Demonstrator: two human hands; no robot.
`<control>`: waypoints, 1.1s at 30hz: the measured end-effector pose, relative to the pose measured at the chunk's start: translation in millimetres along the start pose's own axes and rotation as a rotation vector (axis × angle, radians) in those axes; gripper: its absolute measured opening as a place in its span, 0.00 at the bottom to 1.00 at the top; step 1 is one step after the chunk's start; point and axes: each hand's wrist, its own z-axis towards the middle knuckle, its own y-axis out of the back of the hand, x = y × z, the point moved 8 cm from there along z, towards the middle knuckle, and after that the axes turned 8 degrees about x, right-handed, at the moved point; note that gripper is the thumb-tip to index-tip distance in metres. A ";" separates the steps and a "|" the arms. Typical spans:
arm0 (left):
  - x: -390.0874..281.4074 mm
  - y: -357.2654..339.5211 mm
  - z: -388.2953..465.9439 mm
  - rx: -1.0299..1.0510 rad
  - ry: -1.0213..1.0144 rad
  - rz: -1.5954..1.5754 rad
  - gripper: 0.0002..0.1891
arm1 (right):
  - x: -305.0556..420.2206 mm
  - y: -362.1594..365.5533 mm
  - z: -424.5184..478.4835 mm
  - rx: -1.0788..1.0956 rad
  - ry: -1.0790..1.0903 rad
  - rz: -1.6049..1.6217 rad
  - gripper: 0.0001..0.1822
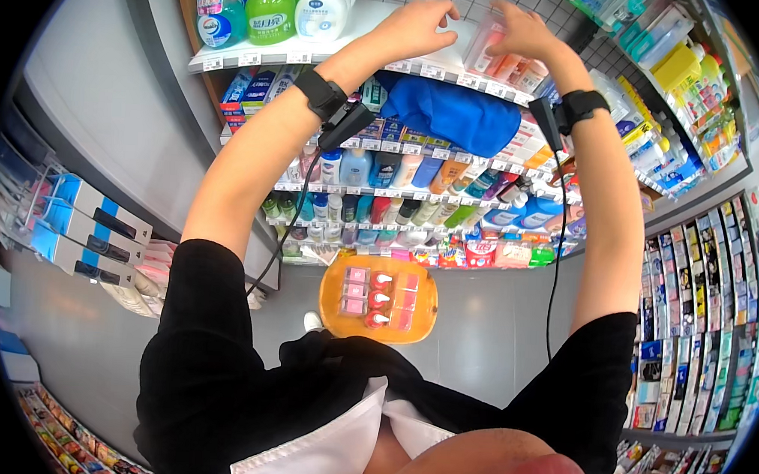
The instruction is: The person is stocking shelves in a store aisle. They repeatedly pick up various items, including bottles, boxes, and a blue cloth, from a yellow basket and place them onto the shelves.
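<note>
Over the white top shelf [389, 51] my left hand [423, 25] holds nothing, its thumb and curled fingers apart. To its right, my right hand [525, 33] grips the side of a clear plastic pack [486, 44] with pink contents, the thumb across its front. Small orange and pink bottles [529, 76] stand beside that pack, partly under the hand. A crumpled blue cloth [453, 112] hangs over the shelf below. Black straps with cabled devices circle both wrists.
Pump bottles, one green [272, 12], stand at the top shelf's left. Lower shelves carry toothpaste boxes and many bottles [356, 166]. An orange stool [426, 323] bears pink packs [355, 290] and red pump bottles [379, 299]. Side racks [691, 305] flank the floor.
</note>
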 end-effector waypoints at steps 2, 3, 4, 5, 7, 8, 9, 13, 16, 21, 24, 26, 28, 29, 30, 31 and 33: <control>10.4 11.6 -21.7 -0.058 0.018 -0.063 0.16 | 26.9 20.7 3.5 0.232 -0.121 0.257 0.46; -0.2 13.6 -28.1 -0.105 -0.035 -0.118 0.16 | 30.9 28.1 -9.1 0.360 -0.221 0.357 0.48; -9.6 19.0 -43.6 -0.148 -0.063 -0.152 0.15 | 37.9 26.3 -3.7 0.377 -0.165 0.331 0.52; -20.2 24.8 -61.1 -0.192 -0.089 -0.183 0.15 | 33.9 27.4 -8.2 0.428 -0.231 0.285 0.51; -49.5 22.3 -104.0 -0.114 -0.023 -0.241 0.12 | 19.2 21.3 -2.2 0.370 -0.176 0.199 0.49; -59.7 20.3 -124.7 -0.086 -0.026 -0.289 0.12 | 10.2 19.1 1.2 0.367 -0.176 0.195 0.48; -67.8 17.0 -147.5 -0.056 -0.020 -0.332 0.11 | 7.5 14.8 6.1 0.365 -0.168 0.197 0.47; -83.4 -1.1 -227.4 0.061 0.142 -0.469 0.10 | 22.9 25.9 17.4 0.385 -0.154 0.204 0.47; -77.7 -24.5 -278.5 0.142 0.289 -0.561 0.10 | 33.4 44.3 12.6 0.331 -0.178 0.194 0.44; -73.6 -47.1 -341.2 0.214 0.422 -0.591 0.10 | -10.2 62.2 -12.3 0.181 0.039 0.255 0.38; -66.3 -63.1 -378.7 0.240 0.527 -0.594 0.09 | 15.9 72.0 -65.4 0.091 0.207 0.297 0.34; -62.7 -79.1 -403.3 0.205 0.595 -0.594 0.09 | 47.8 71.3 -117.4 0.085 0.204 0.313 0.31; -61.8 -95.3 -425.1 0.211 0.657 -0.611 0.08 | 76.1 47.0 -173.3 0.097 0.101 0.457 0.30; -63.4 -103.4 -434.2 0.232 0.682 -0.608 0.08 | 90.2 27.2 -202.7 0.092 0.026 0.584 0.29; -64.7 -110.9 -443.5 0.250 0.705 -0.605 0.07 | 103.0 7.5 -230.6 0.104 0.010 0.574 0.29; -65.7 -117.6 -455.7 0.252 0.749 -0.578 0.07 | 114.2 -21.3 -251.2 0.109 0.023 0.579 0.29; -61.7 -137.3 -478.4 0.304 0.783 -0.550 0.07 | 142.8 -80.5 -299.4 0.110 -0.008 0.646 0.21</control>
